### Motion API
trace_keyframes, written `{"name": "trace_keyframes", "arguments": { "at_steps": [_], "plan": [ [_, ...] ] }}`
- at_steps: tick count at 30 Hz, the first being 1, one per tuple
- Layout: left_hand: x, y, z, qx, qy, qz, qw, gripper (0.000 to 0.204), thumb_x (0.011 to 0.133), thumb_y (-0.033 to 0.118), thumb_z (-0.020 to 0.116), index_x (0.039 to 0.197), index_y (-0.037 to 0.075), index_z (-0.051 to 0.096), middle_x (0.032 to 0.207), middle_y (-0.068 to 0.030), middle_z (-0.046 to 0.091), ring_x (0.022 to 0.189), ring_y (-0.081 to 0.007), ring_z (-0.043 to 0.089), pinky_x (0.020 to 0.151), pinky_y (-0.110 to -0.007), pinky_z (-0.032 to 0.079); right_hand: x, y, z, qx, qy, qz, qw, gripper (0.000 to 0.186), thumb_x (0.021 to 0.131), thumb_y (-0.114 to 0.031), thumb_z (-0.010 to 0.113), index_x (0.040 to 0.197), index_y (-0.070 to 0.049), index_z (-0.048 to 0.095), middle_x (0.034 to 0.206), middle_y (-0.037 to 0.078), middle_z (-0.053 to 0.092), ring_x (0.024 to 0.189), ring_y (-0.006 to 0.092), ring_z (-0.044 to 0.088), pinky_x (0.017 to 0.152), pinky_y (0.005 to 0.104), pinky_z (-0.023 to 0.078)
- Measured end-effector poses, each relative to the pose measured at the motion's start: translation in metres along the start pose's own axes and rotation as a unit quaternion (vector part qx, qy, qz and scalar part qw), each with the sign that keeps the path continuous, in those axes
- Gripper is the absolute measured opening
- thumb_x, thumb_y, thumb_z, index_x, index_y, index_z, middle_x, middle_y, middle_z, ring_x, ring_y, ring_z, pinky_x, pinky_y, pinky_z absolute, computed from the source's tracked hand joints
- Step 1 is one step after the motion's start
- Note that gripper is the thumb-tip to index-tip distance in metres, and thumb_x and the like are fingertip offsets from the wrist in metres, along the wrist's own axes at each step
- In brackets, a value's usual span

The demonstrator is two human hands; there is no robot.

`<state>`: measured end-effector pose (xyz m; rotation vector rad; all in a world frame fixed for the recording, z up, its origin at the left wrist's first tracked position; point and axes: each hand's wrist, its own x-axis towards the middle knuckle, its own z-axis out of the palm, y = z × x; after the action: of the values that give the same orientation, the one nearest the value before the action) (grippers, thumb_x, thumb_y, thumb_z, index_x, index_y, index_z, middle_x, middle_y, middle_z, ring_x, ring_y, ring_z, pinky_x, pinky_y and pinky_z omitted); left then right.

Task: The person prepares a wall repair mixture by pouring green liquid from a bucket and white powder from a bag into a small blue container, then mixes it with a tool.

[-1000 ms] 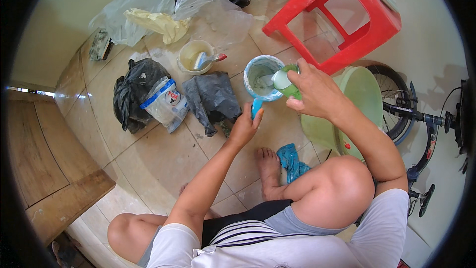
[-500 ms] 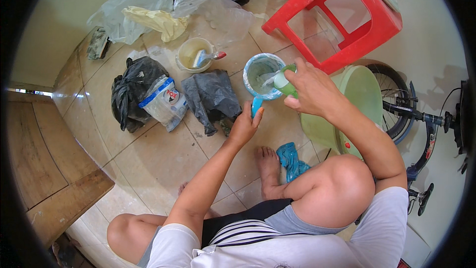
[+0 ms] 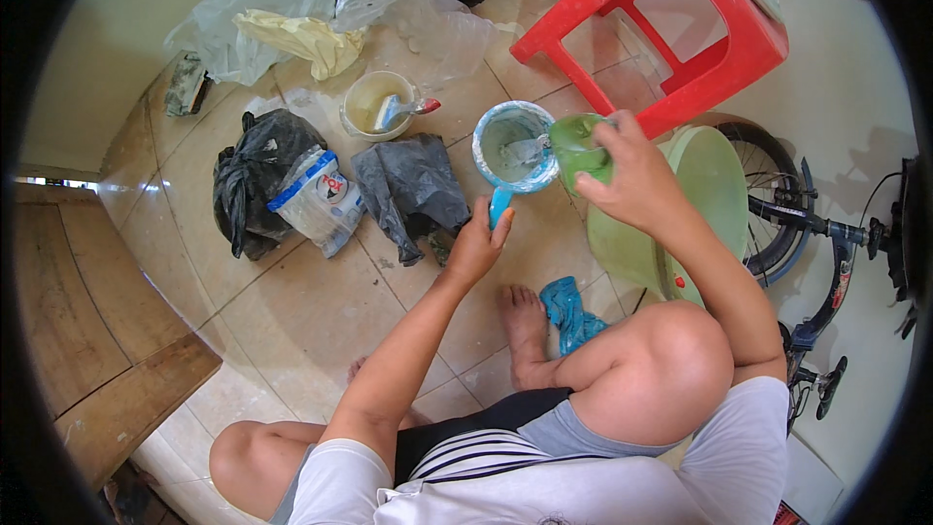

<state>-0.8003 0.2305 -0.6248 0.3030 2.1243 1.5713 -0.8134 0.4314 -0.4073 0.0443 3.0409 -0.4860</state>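
Note:
My left hand (image 3: 475,245) is closed round the handle of a light-blue dipper (image 3: 501,202), whose rim is smeared with white. A greyish-white substance coats the inside of the dipper. Just right of its rim, my right hand (image 3: 632,173) grips a green cup (image 3: 581,144), tipped over with its mouth toward the dipper. Clear liquid (image 3: 531,150) runs from the cup into the dipper. Close to the left hand lies a crumpled dark-grey plastic bag (image 3: 411,185).
A pale tub (image 3: 352,123) holds a paintbrush (image 3: 391,115). Left of it sit a black bag (image 3: 260,160) and a clear packet (image 3: 326,212). A pale-green bucket (image 3: 714,185), red stool (image 3: 583,0) and bicycle (image 3: 768,262) stand right; a blue cloth (image 3: 571,316) lies by my foot.
My right hand has tipped the green cup further over and shifted slightly right. The left hand keeps the dipper in nearly the same place.

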Motion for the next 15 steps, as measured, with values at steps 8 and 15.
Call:
{"name": "trace_keyframes", "arguments": {
  "at_steps": [8, 15],
  "plan": [
    [0.0, -0.008, 0.002, -0.037, 0.013, 0.017, 0.999, 0.038, 0.102, 0.037, 0.057, 0.12, 0.005, 0.045, 0.079, -0.0207, 0.062, 0.069, -0.0362, 0.066, 0.064, -0.044, 0.049, -0.085, 0.057, -0.056, 0.03, 0.244, 0.071, 0.967, 0.034, 0.083, -0.019, 0.074, 0.101, -0.001, 0.053, 0.114, 0.018, 0.053, 0.104, 0.0331, 0.056, 0.088, 0.0395, 0.047],
    [0.005, -0.018, 0.007, -0.093, -0.006, -0.02, 0.995, 0.039, 0.101, 0.038, 0.057, 0.118, 0.005, 0.046, 0.076, -0.0164, 0.061, 0.066, -0.0285, 0.065, 0.062, -0.04, 0.049, -0.121, 0.202, -0.007, -0.124, 0.12, 0.26, 0.95, 0.046, 0.083, -0.029, 0.072, 0.111, 0.003, 0.056, 0.117, 0.025, 0.054, 0.11, 0.0412, 0.057, 0.093, 0.044, 0.048]
  ]
}}
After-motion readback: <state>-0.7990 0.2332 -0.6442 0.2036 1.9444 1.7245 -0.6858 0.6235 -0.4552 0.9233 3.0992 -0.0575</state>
